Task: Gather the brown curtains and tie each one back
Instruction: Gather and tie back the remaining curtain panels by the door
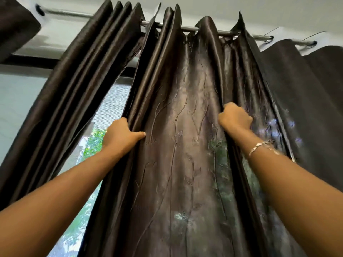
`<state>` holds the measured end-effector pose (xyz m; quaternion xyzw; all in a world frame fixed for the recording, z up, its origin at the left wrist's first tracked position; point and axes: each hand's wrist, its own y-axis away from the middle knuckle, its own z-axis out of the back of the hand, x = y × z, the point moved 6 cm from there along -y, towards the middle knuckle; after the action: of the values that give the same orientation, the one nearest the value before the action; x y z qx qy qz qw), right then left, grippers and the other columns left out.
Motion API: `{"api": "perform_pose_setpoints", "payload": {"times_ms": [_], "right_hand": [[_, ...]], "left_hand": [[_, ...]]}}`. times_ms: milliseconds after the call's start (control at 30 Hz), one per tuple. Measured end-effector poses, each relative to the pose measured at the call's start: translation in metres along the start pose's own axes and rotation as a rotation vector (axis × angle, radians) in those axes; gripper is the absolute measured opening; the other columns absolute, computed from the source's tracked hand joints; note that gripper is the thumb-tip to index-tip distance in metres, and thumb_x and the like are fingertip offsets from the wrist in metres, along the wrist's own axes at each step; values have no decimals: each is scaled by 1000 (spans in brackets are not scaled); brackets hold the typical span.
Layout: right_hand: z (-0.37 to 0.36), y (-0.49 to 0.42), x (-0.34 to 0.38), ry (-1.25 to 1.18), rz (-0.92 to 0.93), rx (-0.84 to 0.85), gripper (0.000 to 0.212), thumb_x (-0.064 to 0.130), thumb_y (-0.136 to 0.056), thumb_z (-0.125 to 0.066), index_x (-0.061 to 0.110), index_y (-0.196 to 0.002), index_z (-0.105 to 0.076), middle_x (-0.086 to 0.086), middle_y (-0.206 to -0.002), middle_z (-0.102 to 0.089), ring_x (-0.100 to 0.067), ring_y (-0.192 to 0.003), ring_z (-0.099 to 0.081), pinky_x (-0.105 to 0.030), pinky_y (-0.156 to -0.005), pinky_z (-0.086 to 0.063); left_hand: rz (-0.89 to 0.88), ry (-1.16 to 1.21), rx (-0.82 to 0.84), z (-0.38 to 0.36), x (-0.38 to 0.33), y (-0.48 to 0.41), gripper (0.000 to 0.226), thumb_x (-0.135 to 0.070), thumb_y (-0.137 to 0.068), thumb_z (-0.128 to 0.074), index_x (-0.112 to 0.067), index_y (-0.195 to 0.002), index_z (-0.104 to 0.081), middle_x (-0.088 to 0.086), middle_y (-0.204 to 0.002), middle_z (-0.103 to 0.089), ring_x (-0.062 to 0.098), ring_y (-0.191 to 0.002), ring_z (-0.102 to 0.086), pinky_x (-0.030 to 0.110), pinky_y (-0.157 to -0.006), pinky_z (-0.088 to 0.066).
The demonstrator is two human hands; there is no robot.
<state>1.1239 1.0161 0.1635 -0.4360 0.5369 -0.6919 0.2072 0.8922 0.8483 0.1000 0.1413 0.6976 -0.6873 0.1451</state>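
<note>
Brown curtain (181, 127) hangs from metal rod (202, 30), centre of view, embossed vine pattern, partly spread. I note left hand (120, 134) gripping its left edge: thumb on front face, fingers wrapped behind fold. Right hand (233, 117) fisted into pleat further right on same panel, fingers curled round fabric, slightly blurred. Bracelet (259, 145) on right wrist. Second brown curtain (83, 80) bunched in tight pleats to left, same rod. Window (89, 145) shows in gap between panels, green foliage beyond. Darker fabric (306, 89) hangs far right.
</note>
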Motion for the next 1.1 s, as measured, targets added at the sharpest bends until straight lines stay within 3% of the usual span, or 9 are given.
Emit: {"api": "perform_pose_setpoints", "payload": {"times_ms": [133, 333, 467, 533, 600, 767, 867, 1000, 1100], "right_hand": [[-19, 13, 57, -80, 130, 83, 33, 9, -90, -39, 7, -119, -54, -20, -126, -56, -39, -118, -50, -45, -100, -37], [-58, 42, 167, -266, 282, 261, 36, 11, -91, -39, 9, -123, -56, -18, -131, -54, -35, -122, -50, -37, -98, -42], [-73, 60, 226, -372, 353, 364, 33, 9, -90, -42, 6, -121, -54, -18, -131, -53, -35, -123, -49, -37, -95, -42], [-73, 62, 235, -386, 391, 387, 31, 5, -90, -42, 3, -117, -55, -19, -127, -55, -36, -120, -50, -36, -91, -43], [-71, 62, 228, -388, 427, 373, 25, 5, -91, -39, 3, -107, -59, -20, -123, -57, -36, -117, -51, -36, -89, -43], [-71, 52, 186, -395, 383, 407, 19, 21, -96, -42, 10, -97, -57, -17, -114, -60, -35, -115, -53, -35, -88, -43], [-53, 39, 148, -418, 299, 288, 32, 40, -96, -41, 12, -87, -53, -19, -110, -63, -36, -109, -57, -34, -84, -44], [-14, 19, 89, -148, 240, -109, 36, 25, -89, -53, 6, -121, -53, -21, -125, -52, -38, -116, -48, -40, -92, -41], [-1, 1, 50, -98, 142, -168, 51, 18, -84, -58, 3, -130, -42, -22, -134, -40, -39, -124, -39, -44, -101, -36]], "left_hand": [[-23, -25, 0, 5, 2, -2, 43, -23, -76, -71, -5, -111, -54, 17, -111, -62, 34, -103, -57, 38, -80, -44], [-59, 51, 9, 16, 6, -4, 50, -17, -77, -69, -7, -122, -51, 14, -122, -59, 30, -113, -54, 38, -92, -44], [-70, 154, 18, 28, 6, -1, 47, -36, -76, -61, -9, -114, -58, 11, -114, -64, 29, -108, -57, 37, -87, -46], [-62, 213, 12, 36, 7, 1, 59, -47, -64, -49, -10, -109, -59, 7, -104, -64, 28, -105, -58, 35, -83, -45], [-78, 199, -1, 39, 7, 2, 58, -51, -67, -58, -11, -110, -58, 3, -100, -61, 26, -103, -58, 29, -77, -40], [-114, 53, 5, 25, 7, 4, 60, -24, -75, -71, -8, -128, -46, 14, -128, -53, 28, -118, -49, 36, -93, -39], [-116, 25, -13, 14, 1, 10, 66, -22, -76, -68, -9, -134, -39, 13, -134, -46, 28, -122, -46, 36, -95, -38], [-100, 37, 16, 0, -11, 16, 69, -32, -77, -66, -10, -135, -35, 11, -136, -41, 27, -122, -45, 35, -92, -38], [-85, 39, 23, -5, -16, 17, 71, -37, -77, -64, -9, -135, -34, 11, -136, -40, 28, -123, -43, 37, -94, -37]]}}
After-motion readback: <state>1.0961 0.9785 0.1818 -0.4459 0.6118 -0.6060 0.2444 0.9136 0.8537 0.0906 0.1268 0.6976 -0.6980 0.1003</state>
